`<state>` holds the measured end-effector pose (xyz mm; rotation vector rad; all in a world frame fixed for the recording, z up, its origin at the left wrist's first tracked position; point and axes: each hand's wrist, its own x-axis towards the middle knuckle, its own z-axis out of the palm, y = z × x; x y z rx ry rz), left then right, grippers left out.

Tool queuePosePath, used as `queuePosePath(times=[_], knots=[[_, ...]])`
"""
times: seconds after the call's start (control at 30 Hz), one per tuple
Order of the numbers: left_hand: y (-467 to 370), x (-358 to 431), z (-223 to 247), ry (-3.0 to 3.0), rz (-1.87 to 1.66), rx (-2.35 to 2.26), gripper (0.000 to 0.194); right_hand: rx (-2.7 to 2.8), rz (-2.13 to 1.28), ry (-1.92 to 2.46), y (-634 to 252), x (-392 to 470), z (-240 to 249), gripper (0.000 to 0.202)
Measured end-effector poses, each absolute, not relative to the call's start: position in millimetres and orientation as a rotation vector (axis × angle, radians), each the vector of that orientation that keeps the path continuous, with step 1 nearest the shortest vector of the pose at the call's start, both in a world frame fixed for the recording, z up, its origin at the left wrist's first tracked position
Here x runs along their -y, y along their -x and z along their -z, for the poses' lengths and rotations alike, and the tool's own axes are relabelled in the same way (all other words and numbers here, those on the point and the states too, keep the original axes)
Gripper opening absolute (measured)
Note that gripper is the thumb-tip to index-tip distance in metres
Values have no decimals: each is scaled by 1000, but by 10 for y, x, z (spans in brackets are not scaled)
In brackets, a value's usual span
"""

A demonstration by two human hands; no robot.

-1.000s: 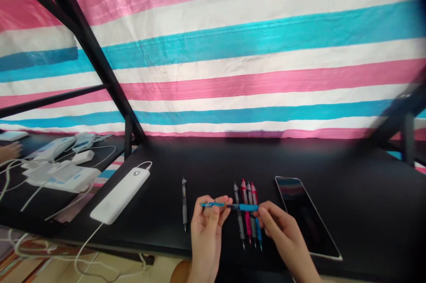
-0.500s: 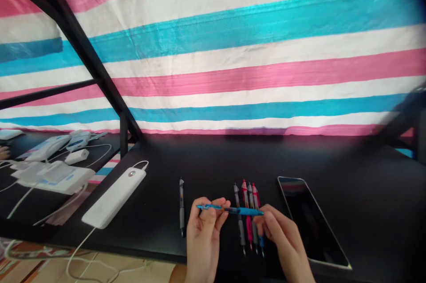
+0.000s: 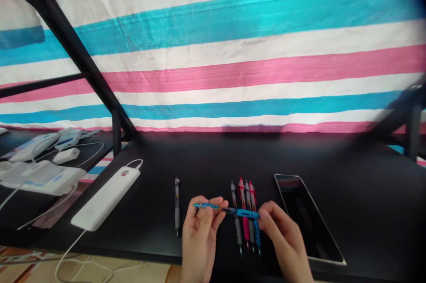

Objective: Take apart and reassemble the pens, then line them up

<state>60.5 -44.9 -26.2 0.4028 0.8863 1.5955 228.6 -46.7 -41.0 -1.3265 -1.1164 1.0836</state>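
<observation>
A blue pen [image 3: 246, 213] lies level between my two hands, above the black table. My left hand [image 3: 199, 234] is closed around its clear, clip end, with thumb and fingers gripping the barrel. At the blue grip end, the thumb and fingertips of my right hand [image 3: 282, 232] pinch the tip, which they hide. Beneath the held pen, several pens lie side by side: a grey pen [image 3: 238, 232], a red pen [image 3: 245, 227] and others with grey and blue grips. Another grey-and-black pen [image 3: 177, 212] rests alone to the left of my left hand.
A phone [image 3: 309, 216] with a dark screen lies right of the pens. On the left sits a white power bank [image 3: 108, 196] with a cable. Further left are a power strip [image 3: 49, 181] and chargers. A striped sheet [image 3: 233, 61] hangs behind the black table [image 3: 186, 154].
My view has shifted slightly, so the table things appear a little further left. My right fingers now cover the pen's tip, and the blue grip appears slightly turned.
</observation>
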Motion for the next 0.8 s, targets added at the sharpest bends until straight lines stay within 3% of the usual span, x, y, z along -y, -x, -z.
queuePosePath(times=[0.37, 0.53, 0.63, 0.8], knots=[[-614, 430, 266, -394, -1633, -886, 32, 1137, -994, 1220, -2313, 475, 477, 25], [-607, 419, 261, -384, -1626, -888, 33, 1149, -1104, 1241, -2323, 485, 514, 30], [-606, 417, 255, -388, -1620, -879, 31, 1177, -1125, 1303, -2312, 499, 483, 44], [-618, 413, 239, -386, -1630, -880, 33, 1054, -1095, 1266, -2275, 515, 392, 36]])
